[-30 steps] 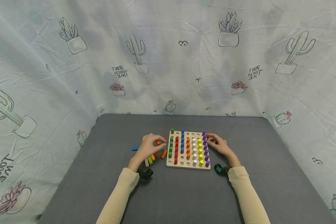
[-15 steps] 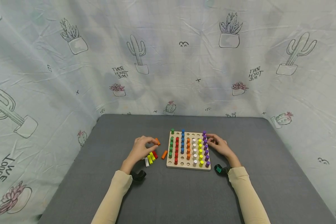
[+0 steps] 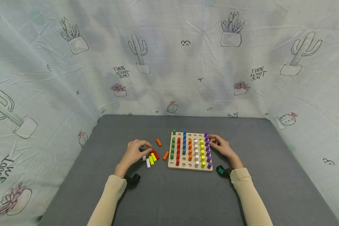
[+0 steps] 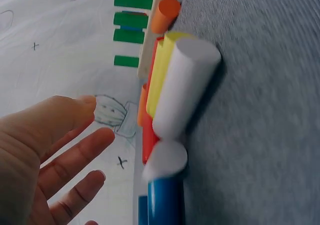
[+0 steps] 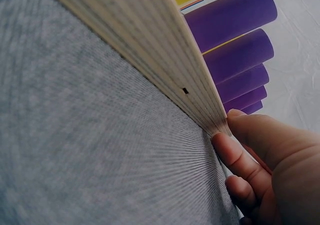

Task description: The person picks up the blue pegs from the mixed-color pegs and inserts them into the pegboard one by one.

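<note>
In the head view, a wooden pegboard (image 3: 186, 169) carries upright rows of green, red, blue, orange, white, yellow and purple pegs. My left hand (image 3: 134, 153) is above the loose pegs to its left, thumb and fingers apart with nothing between them. Under and beside it lie a white peg (image 4: 187, 87), a yellow peg (image 4: 161, 72), a red peg (image 4: 149, 142) and a blue peg (image 4: 166, 202). My right hand (image 3: 221, 146) grips the board's right edge near the far corner, thumb at the upper edge and forefinger against the side, beside the purple pegs (image 5: 237, 55).
Two orange pegs, a farther orange peg (image 3: 158, 142) and a nearer orange peg (image 3: 165, 155), lie between the loose pile and the board. The grey tabletop (image 3: 175, 197) ends at a patterned cloth (image 3: 169, 62) behind. Dark wrist straps (image 3: 223, 171) are on both wrists.
My left hand has moved left, away from the board and over the loose pegs, uncovering the farther orange peg and the red pegs. The right hand stays at the board's edge.
</note>
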Available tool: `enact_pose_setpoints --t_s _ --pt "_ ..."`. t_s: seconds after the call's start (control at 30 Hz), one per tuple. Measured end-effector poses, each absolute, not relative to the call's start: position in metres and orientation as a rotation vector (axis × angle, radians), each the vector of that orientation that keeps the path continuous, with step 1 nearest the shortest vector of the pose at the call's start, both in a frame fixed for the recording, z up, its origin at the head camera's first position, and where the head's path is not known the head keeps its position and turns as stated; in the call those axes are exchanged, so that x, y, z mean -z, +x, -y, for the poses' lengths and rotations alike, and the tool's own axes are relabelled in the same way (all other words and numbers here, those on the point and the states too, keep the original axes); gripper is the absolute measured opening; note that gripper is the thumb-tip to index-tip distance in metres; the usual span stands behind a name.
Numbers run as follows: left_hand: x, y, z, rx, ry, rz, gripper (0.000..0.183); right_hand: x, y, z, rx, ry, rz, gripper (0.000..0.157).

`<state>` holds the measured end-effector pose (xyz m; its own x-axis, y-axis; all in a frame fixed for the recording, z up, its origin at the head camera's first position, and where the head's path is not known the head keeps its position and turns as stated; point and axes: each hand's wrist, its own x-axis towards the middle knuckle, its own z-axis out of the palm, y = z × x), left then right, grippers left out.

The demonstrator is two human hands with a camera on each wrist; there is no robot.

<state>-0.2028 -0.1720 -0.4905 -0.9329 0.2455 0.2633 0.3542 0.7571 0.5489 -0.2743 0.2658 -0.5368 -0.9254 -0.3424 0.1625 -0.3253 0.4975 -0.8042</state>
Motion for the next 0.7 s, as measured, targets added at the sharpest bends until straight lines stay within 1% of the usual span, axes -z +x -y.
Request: enact_pose_setpoints --t_s 0.4,0.7 --pt "0.497 -0.201 0.193 0.759 -0.415 2.82 0.017 0.538 -0.273 -0.263 1.424 -0.579 -2.736 0.038" --pt "0.5 -0.203 0.201 0.556 -0.364 2.874 0.019 0.505 -0.254 -0.253 1.46 -0.632 -2.711 0.036"
